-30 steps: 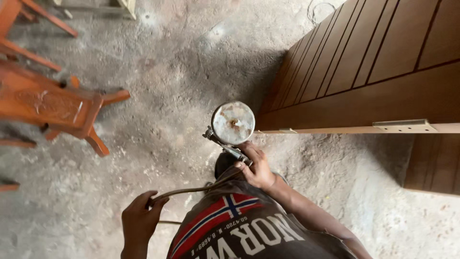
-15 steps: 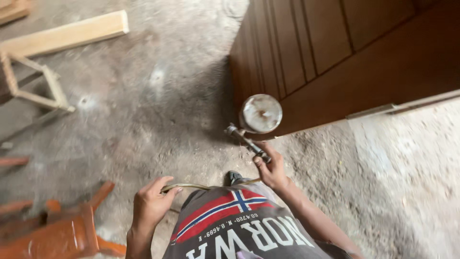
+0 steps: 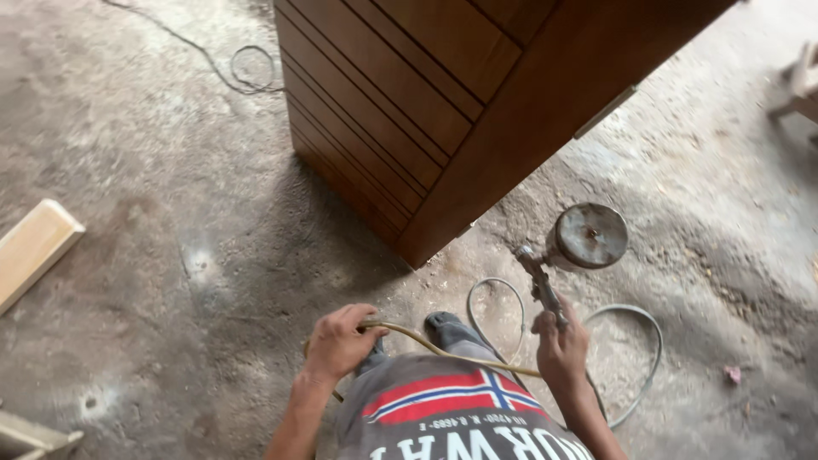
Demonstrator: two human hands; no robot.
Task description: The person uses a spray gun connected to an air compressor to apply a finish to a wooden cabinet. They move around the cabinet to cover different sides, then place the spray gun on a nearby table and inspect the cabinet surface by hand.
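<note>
I see the right hand (image 3: 561, 347) wrapped around the grip of a spray gun (image 3: 545, 285), fingers clenched on the handle, the gun held upright just in front of the body. Its round metal cup (image 3: 590, 236) sits on top, dull and stained, tipped a little toward the camera, and the nozzle end points left toward the lower corner of a large brown wooden cabinet (image 3: 443, 119). The gun is near that corner but apart from it (I cannot tell whether the trigger is pressed).

The left hand (image 3: 339, 342) is closed around a thin yellowish hose (image 3: 443, 351), fingers curled over it. The hose runs from that fist across the front of the grey shirt (image 3: 452, 422) to the right hand and the base of the gun. More hose lies looped on the concrete floor (image 3: 170, 255), one loop just beside a dark shoe (image 3: 445, 325) and a wider one to the right of the right wrist.

The cabinet stands on the floor with grooved panels on its left face and a plain face on its right. A pale wooden plank (image 3: 34, 247) lies at the left edge, well apart from the hands, and a thin cable (image 3: 247, 72) coils on the floor near the cabinet's far side.
</note>
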